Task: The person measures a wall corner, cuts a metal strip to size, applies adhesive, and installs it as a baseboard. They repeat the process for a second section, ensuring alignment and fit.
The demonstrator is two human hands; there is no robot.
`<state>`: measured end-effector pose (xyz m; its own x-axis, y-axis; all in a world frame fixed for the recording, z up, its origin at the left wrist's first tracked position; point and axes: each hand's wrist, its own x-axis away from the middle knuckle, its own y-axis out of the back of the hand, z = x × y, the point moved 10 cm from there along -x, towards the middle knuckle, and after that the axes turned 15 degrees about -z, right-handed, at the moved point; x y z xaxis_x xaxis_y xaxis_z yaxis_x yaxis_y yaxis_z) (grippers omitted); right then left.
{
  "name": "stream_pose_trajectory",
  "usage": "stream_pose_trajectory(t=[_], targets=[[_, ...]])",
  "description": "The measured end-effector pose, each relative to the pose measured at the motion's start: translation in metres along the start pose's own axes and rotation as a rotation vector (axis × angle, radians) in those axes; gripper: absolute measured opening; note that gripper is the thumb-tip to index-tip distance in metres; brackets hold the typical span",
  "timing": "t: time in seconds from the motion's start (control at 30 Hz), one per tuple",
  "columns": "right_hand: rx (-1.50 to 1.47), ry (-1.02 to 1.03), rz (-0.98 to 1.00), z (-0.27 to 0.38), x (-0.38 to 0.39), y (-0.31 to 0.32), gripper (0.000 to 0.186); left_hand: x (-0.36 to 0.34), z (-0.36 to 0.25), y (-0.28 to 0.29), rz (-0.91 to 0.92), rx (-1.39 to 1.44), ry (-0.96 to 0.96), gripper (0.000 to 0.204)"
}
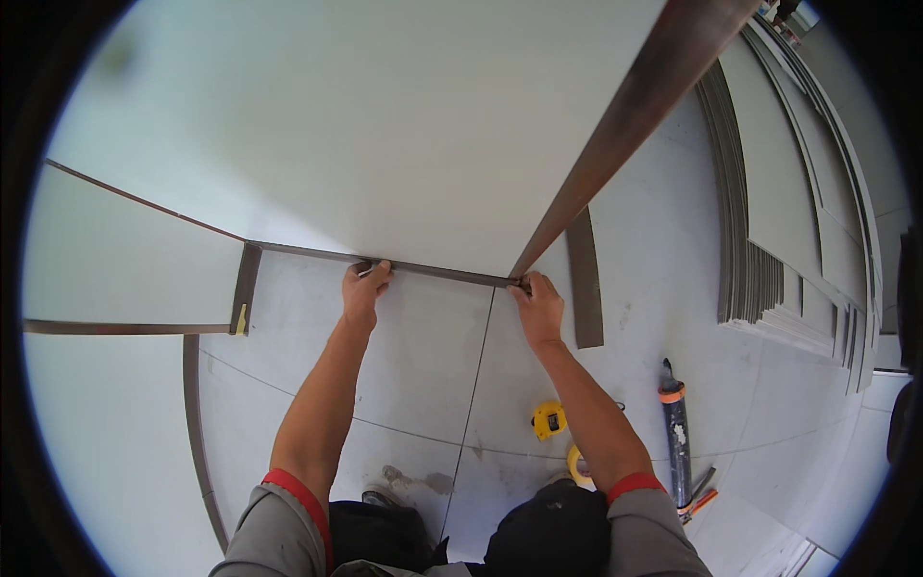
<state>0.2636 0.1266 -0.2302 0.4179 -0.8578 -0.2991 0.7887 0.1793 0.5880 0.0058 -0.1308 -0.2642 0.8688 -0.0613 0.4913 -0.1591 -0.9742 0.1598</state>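
Note:
A thin dark grey-brown skirting strip (444, 274) runs along the foot of a large pale wall panel (365, 125). Partway along it, my left hand (363, 291) is closed, fingers and thumb gripping its upper edge. At its right end, my right hand (538, 306) pinches the strip where it meets the corner; the fingertips partly cover that joint. From this corner a brown, glossy edge trim (625, 115) rises toward the upper right. On the left, a short dark strip (245, 288) bears a piece of yellow tape (242, 317).
A yellow tape measure (549, 420) and a yellow tape roll (579, 466) lie by my right forearm. Farther right are a caulking gun (677, 433) and red-handled pliers (702, 502). A loose dark strip (585, 279) lies past the corner. Stacked panels (798, 183) lean at right.

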Motion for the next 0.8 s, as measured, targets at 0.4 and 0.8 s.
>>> stream_pose_trajectory(t=[0.4, 0.8], targets=[[-0.039, -0.033, 0.105, 0.006, 0.000, 0.005, 0.023, -0.002, 0.006, 0.005, -0.011, 0.011, 0.041, 0.077], [0.248, -0.103, 0.088, -0.039, -0.001, 0.040, 0.025, 0.005, 0.001, -0.004, 0.022, -0.008, 0.040, 0.075]])
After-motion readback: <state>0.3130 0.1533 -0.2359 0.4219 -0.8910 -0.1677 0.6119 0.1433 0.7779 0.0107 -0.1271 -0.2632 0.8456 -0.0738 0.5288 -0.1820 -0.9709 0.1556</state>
